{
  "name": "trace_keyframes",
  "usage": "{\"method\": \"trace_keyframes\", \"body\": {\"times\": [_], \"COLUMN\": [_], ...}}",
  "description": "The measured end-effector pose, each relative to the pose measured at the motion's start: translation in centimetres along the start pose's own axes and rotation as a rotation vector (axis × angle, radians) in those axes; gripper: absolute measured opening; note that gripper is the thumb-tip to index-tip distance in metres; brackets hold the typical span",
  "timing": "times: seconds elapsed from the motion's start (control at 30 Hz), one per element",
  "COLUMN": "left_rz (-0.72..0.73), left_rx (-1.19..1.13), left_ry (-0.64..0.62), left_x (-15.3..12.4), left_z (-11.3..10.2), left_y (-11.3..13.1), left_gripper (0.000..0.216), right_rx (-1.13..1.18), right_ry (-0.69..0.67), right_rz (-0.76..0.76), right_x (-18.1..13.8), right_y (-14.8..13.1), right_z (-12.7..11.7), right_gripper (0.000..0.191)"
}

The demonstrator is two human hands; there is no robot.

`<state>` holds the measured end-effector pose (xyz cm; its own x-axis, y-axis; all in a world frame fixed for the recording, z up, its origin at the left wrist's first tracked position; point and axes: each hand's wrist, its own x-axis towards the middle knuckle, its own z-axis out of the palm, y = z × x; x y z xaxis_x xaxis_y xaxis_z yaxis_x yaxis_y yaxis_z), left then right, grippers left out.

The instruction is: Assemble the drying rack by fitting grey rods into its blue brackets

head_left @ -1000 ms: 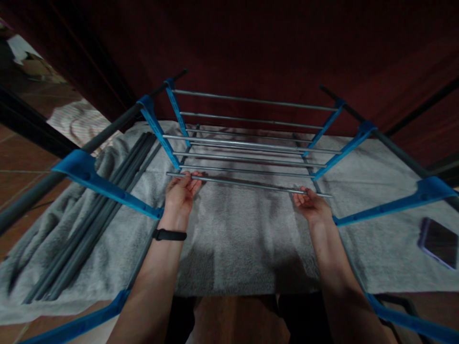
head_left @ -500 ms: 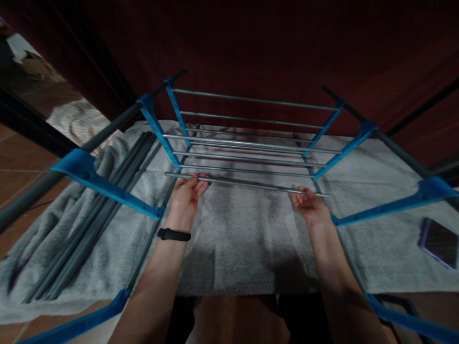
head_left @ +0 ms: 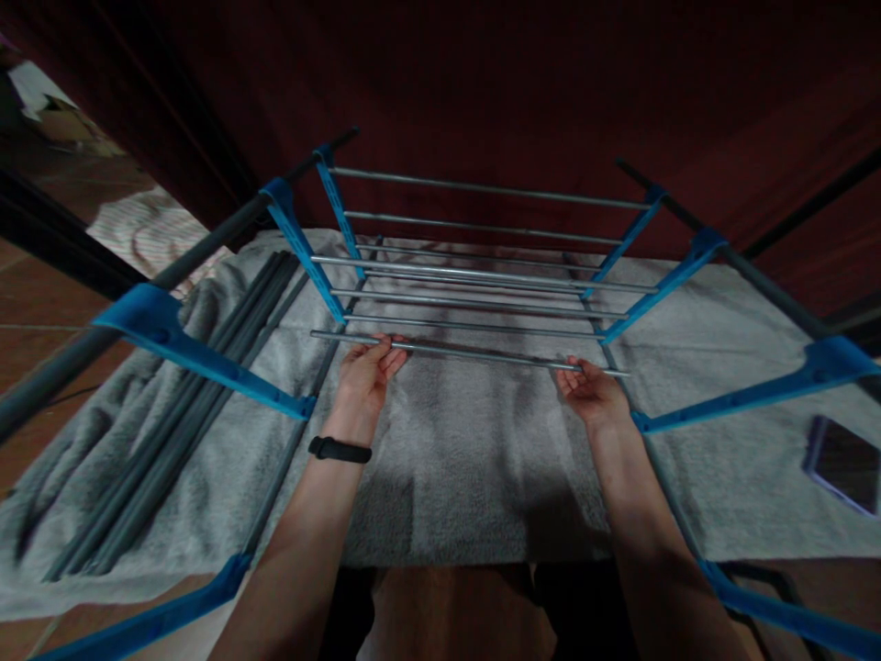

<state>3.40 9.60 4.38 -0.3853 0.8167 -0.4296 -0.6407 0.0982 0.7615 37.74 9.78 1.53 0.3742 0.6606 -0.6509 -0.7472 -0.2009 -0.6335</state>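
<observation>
A thin metal rod (head_left: 482, 355) lies crosswise in front of me, held between both hands. Toward its left end my left hand (head_left: 364, 372) pinches it between thumb and fingers. My right hand (head_left: 588, 387) grips it close to the right end. Around it stands a rack frame of grey poles and blue plastic brackets; a left bracket (head_left: 206, 353) and a right bracket (head_left: 750, 393) bear no rod between them. Farther back, several metal rods (head_left: 474, 273) span the other bracket pairs. Both ends of the held rod are apart from the brackets.
Several grey tubes (head_left: 185, 422) rest side by side on the grey blanket (head_left: 468, 496) at left. A phone (head_left: 843, 464) lies on the blanket at right. Behind the rack hangs a dark red curtain (head_left: 482, 92). Striped cloth (head_left: 151, 234) is on the tiled floor.
The held rod has shifted slightly left. My left hand has slid a little to the right along it, while my right hand has moved slightly left.
</observation>
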Motion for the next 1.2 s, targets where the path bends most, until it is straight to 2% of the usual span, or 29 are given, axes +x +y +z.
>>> {"method": "trace_keyframes", "body": {"times": [0.17,0.37,0.53,0.73,0.97,1.2], "left_rz": [-0.033,-0.051,-0.019,0.026,0.144,0.292], "left_rx": [0.005,0.044,0.066,0.11,0.156,0.198], "left_ry": [-0.002,-0.054,-0.178,-0.319,-0.434,-0.452], "left_x": [-0.3,-0.6,-1.2,-1.6,-2.8,-4.8], "left_z": [0.2,0.4,0.6,0.7,1.5,2.4], "left_y": [-0.3,-0.7,-0.8,-1.0,-0.6,0.5], "left_gripper": [0.023,0.016,0.013,0.02,0.03,0.032], "right_rx": [-0.007,-0.024,-0.014,0.006,0.035,0.04], "right_ry": [-0.001,-0.021,-0.017,-0.007,-0.057,-0.157], "right_rz": [-0.01,-0.011,-0.013,0.019,0.044,0.111], "right_x": [-0.2,-0.6,-0.9,-1.0,-1.4,-3.5], "right_y": [0.3,0.5,0.5,0.6,1.5,3.3], "right_z": [0.2,0.3,0.4,0.5,0.7,1.8], "right_gripper": [0.023,0.024,0.025,0.021,0.021,0.023]}}
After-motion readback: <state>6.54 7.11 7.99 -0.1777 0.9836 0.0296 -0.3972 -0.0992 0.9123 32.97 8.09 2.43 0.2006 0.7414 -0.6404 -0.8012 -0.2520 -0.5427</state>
